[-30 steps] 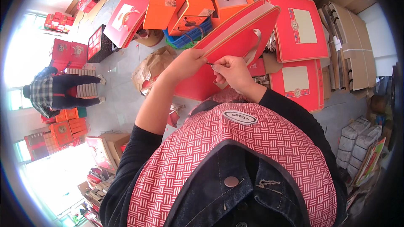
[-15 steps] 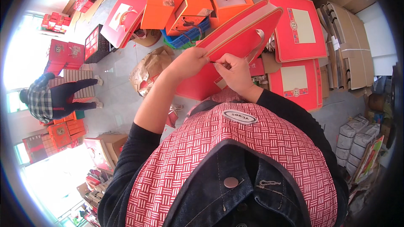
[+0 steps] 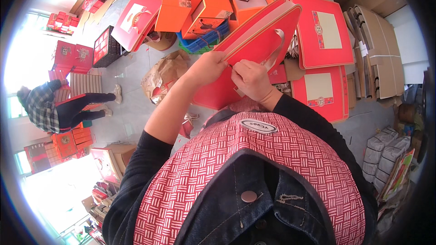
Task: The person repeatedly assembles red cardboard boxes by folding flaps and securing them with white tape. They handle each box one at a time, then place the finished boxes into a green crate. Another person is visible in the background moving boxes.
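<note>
A red gift box point(image 3: 263, 41) with gold-trimmed edges and a pale ribbon handle point(image 3: 275, 53) stands tilted against the front of my apron. My left hand point(image 3: 208, 67) is closed at the box's near left edge, thumb and fingertips on it. Beside it, my right hand point(image 3: 251, 78) is closed in a fist against the box's red face. A tiny dark bit shows between the two hands; the fingers hide most of it, so its kind is unclear.
Flat red boxes with cream panels point(image 3: 324, 29) point(image 3: 319, 86) lie to the right, by strapped cardboard point(image 3: 383, 54). Orange boxes point(image 3: 206, 7) sit on a blue crate point(image 3: 204, 40) ahead. Crumpled brown paper point(image 3: 163, 75) lies left. A co-worker point(image 3: 63, 104) bends over stacked boxes at far left.
My right hand's fingers have curled tighter, and the dark strip that showed between my hands is now mostly covered. The co-worker's legs and arms have shifted.
</note>
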A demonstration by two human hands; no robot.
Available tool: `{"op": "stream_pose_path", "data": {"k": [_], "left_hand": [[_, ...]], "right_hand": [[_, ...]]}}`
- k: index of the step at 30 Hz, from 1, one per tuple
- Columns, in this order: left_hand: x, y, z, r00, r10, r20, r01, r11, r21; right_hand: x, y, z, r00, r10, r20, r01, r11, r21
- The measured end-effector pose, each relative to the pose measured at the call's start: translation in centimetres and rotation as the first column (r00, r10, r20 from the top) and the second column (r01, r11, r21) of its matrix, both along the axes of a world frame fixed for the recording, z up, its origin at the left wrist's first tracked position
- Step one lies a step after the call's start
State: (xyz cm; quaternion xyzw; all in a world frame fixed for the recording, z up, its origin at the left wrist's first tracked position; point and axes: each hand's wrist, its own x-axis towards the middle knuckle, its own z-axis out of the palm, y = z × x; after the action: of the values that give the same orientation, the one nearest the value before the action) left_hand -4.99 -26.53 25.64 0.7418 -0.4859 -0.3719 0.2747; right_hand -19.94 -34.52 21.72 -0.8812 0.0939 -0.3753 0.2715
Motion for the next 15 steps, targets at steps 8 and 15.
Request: {"op": "stream_pose_path", "data": {"k": [8, 15], "left_hand": [[-0.1, 0.0, -1.4, 0.997, -0.039, -0.064, 0.037, 0.999, -0.023], [-0.5, 0.1, -0.9, 0.989, 0.007, -0.15, -0.001, 0.999, 0.041]], "right_hand": [[-0.3, 0.4, -0.2, 0.999, 0.03, 0.028, -0.034, 0.981, 0.193], [-1.0, 0.4, -0.4, 0.999, 0.024, 0.041, -0.036, 0.943, 0.33]]}}
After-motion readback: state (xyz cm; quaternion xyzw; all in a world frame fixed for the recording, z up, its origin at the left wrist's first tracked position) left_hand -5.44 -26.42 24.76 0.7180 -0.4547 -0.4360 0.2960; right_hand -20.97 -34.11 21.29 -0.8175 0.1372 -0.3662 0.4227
